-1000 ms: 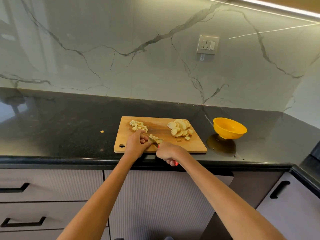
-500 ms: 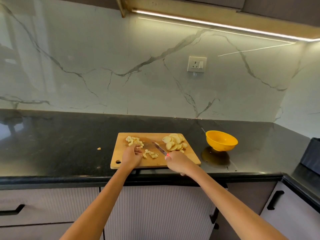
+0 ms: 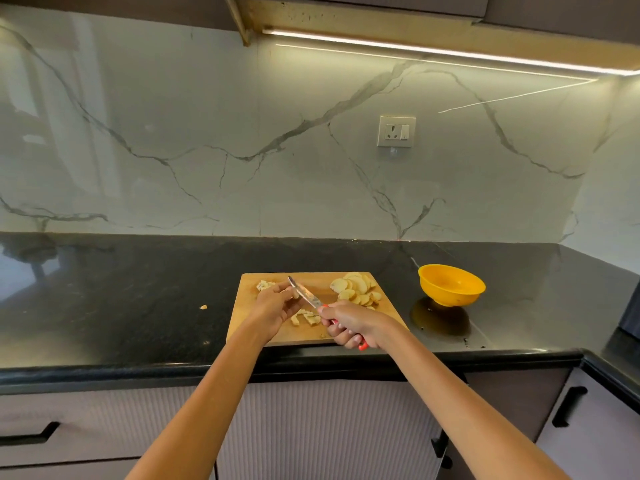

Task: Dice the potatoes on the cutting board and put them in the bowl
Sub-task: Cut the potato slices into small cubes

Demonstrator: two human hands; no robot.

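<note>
Wiping the blade looks to be the step in hand: the left hand (image 3: 277, 306) has its fingertips at the flat of the knife (image 3: 306, 295), seemingly clearing stuck potato; whether they pinch the blade or only touch it I cannot tell. The right hand (image 3: 349, 322) has a closed grip round the red handle, blade raised off the cutting board (image 3: 388, 306) and pointing away and left.

To do it well, judged from this view: keep the fingers on the flat and spine, stroke away from the edge, hold the knife steady, and let the scraps fall onto the board rather than the black surface (image 3: 138, 289).

Potato state:
- Round, pale yellow potato slices (image 3: 356, 289) piled at the far right of the board, uncut.
- Short strips (image 3: 306, 318) near the front centre, just below the hands.
- A small heap of diced pieces (image 3: 265, 285) at the far left corner, partly behind the left hand.
- One stray piece (image 3: 203, 306) on the surface, left of the board.

The yellow bowl (image 3: 450, 284) stands right of the board, apart from it; no potato visible inside.
</note>
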